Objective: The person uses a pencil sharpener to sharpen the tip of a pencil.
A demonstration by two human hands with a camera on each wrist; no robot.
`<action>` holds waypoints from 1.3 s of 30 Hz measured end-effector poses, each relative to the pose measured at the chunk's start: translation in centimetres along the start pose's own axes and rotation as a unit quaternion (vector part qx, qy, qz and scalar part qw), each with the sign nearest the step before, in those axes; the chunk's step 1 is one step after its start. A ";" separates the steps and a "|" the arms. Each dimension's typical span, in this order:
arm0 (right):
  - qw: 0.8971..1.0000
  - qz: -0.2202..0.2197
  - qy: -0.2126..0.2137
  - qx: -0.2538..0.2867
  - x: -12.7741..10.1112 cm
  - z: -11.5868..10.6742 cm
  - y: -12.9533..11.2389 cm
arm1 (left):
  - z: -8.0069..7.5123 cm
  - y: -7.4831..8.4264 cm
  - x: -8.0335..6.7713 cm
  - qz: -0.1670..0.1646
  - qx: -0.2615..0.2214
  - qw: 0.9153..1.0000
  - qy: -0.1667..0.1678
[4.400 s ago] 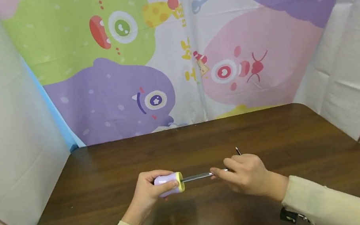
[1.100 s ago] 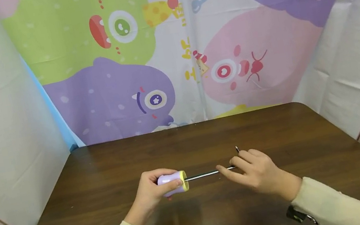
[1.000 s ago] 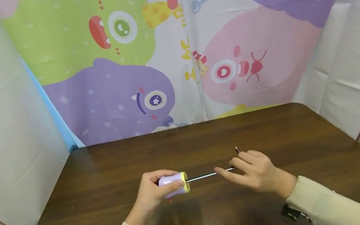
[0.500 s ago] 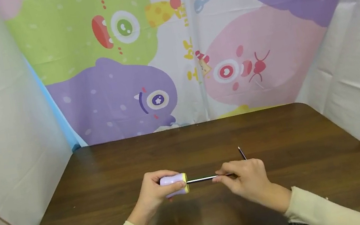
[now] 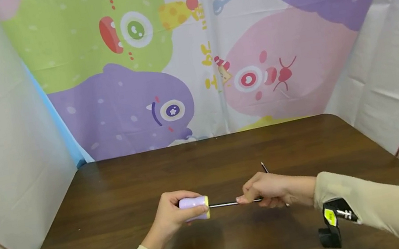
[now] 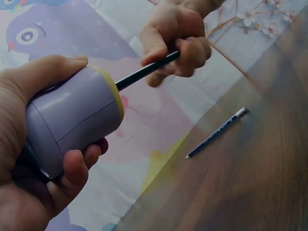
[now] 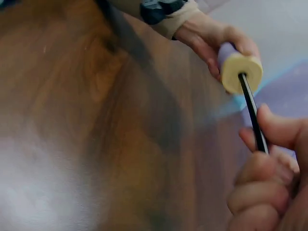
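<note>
A person sat at a dark wooden worktop [image 5: 114,188] with both arms reaching forward. The left hand [image 5: 169,214] was curled around a small lilac pencil sharpener [image 5: 193,208] with a yellow face, holding it just above the worktop. The right hand [image 5: 265,191] pinched a dark pencil [image 5: 223,204] between thumb and fingers, its far end seated in the hole at the centre of the sharpener's yellow face. Compared with a second before, the right hand had rolled over: its knuckles and forearm now turned upward, the wrist camera strap came into sight, and the fingers closed tighter on the shaft, where earlier they lay looser along it. The stretch of pencil showing between the two hands was shorter than four seconds earlier, and both hands sat slightly lower and closer together. This reads as the pencil being twisted and pressed deeper into the sharpener, so sharpening seemed underway rather than finished. A second pencil [image 6: 217,131], blue, lay loose on the worktop just beyond the right hand, untouched.
</note>
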State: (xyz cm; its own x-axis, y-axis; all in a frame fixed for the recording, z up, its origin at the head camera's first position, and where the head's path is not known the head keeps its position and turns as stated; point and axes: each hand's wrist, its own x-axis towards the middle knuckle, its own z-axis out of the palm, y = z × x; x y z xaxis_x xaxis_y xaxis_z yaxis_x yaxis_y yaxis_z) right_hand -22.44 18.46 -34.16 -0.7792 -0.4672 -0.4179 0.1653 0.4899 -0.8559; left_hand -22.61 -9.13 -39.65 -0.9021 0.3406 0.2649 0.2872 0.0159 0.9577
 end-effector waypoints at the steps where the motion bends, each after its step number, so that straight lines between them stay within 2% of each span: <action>1: 0.999 0.034 -0.027 0.010 0.0 -0.2 -0.1 | 0.0 -0.1 0.0 0.003 0.000 1.000 -0.005; 4: 0.988 0.118 -0.100 0.014 0.2 -0.9 -0.5 | 0.1 -0.1 0.0 0.011 0.006 1.000 -0.016; 6: 0.981 0.141 -0.133 0.003 0.3 -1.4 -0.8 | 0.1 0.0 0.0 0.017 0.016 1.000 -0.019; 8: 0.980 0.135 -0.143 -0.019 0.3 -1.7 -1.2 | 0.1 0.2 0.0 0.024 0.031 0.999 -0.017; 11: 0.989 0.063 -0.118 -0.065 0.0 -1.9 -1.5 | -0.1 0.5 0.0 0.026 0.050 0.998 -0.007; 13: 0.990 -0.029 -0.079 -0.113 -0.4 -1.9 -1.5 | -0.2 0.7 0.0 0.023 0.051 0.998 0.002; 14: 0.984 -0.083 -0.054 -0.146 -0.6 -1.9 -1.5 | -0.3 0.7 0.0 0.022 0.046 0.999 0.005; 15: 0.972 -0.142 -0.024 -0.187 -0.9 -1.8 -1.3 | -0.4 0.8 0.0 0.021 0.041 0.999 0.008; 16: 0.949 -0.204 0.010 -0.238 -1.2 -1.7 -1.1 | -0.4 0.8 0.1 0.022 0.033 0.999 0.009; 17: 0.915 -0.270 0.048 -0.296 -1.5 -1.5 -0.8 | -0.5 0.8 0.1 0.021 0.026 0.999 0.011; 18: 0.867 -0.334 0.089 -0.358 -1.7 -1.4 -0.4 | -0.6 0.8 0.1 0.019 0.019 1.000 0.014; 19: 0.808 -0.390 0.131 -0.421 -1.8 -1.3 0.0 | -0.6 0.8 0.2 0.017 0.013 1.000 0.016; 20: 0.738 -0.441 0.175 -0.480 -1.8 -1.2 0.4 | -0.6 0.7 0.2 0.014 0.006 1.000 0.018; 21: 0.661 -0.485 0.218 -0.529 -1.8 -1.1 0.8 | -0.7 0.8 0.2 0.011 0.000 1.000 0.022; 22: 0.585 -0.521 0.257 -0.566 -1.6 -1.1 1.2 | -0.7 0.7 0.2 0.009 -0.006 1.000 0.025; 23: 0.515 -0.553 0.290 -0.587 -1.4 -1.1 1.5 | -0.7 0.8 0.2 0.006 -0.010 1.000 0.029; 24: 0.457 -0.576 0.315 -0.600 -1.1 -1.1 1.7 | -0.7 0.8 0.2 0.003 -0.016 0.999 0.031; 25: 0.405 -0.595 0.338 -0.607 -0.9 -1.1 1.8 | -0.7 0.8 0.2 0.001 -0.020 0.999 0.030; 26: 0.363 -0.612 0.358 -0.604 -0.7 -1.1 1.8 | -0.7 0.9 0.1 -0.001 -0.026 0.999 0.029; 27: 0.333 -0.627 0.375 -0.596 -0.4 -1.0 1.8 | -0.7 0.9 0.1 -0.005 -0.028 0.999 0.028; 28: 0.311 -0.642 0.390 -0.582 -0.1 -0.9 1.7 | -0.6 0.9 0.1 -0.009 -0.032 0.999 0.027; 29: 0.296 -0.656 0.402 -0.566 0.1 -0.8 1.5 | -0.6 0.9 0.0 -0.014 -0.034 0.999 0.026; 30: 0.285 -0.667 0.412 -0.552 0.4 -0.6 1.4 | -0.5 0.9 0.0 -0.018 -0.036 0.999 0.025; 31: 0.281 -0.675 0.420 -0.538 0.6 -0.5 1.3 | -0.5 1.0 -0.1 -0.022 -0.037 0.999 0.025; 32: 0.285 -0.680 0.425 -0.525 0.8 -0.3 1.3 | -0.5 0.9 -0.1 -0.025 -0.038 0.999 0.026; 33: 0.296 -0.682 0.428 -0.514 1.1 -0.1 1.3 | -0.5 1.0 -0.1 -0.029 -0.036 0.998 0.030; 34: 0.317 -0.678 0.428 -0.506 1.3 0.2 1.5 | -0.5 0.9 -0.1 -0.030 -0.034 0.998 0.032; 35: 0.350 -0.668 0.428 -0.498 1.4 0.4 1.7 | -0.6 1.0 -0.1 -0.032 -0.032 0.998 0.034; 36: 0.389 -0.655 0.426 -0.488 1.6 0.7 2.0 | -0.6 1.0 -0.1 -0.033 -0.029 0.998 0.037; 38: 0.483 -0.623 0.416 -0.453 1.7 1.2 2.5 | -0.7 1.0 0.0 -0.034 -0.026 0.998 0.042; 39: 0.533 -0.599 0.411 -0.434 1.6 1.4 2.6 | -0.7 1.1 0.0 -0.035 -0.025 0.998 0.044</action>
State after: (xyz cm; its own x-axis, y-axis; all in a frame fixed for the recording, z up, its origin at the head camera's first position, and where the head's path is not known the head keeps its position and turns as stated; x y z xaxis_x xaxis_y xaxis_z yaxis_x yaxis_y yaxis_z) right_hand -22.44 17.90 -37.46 -0.0732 -0.5222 0.8497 -0.8125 0.5253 0.2529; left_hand -22.57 -9.77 -38.54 -0.9448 0.2568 0.2036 0.2080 -0.0101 0.9781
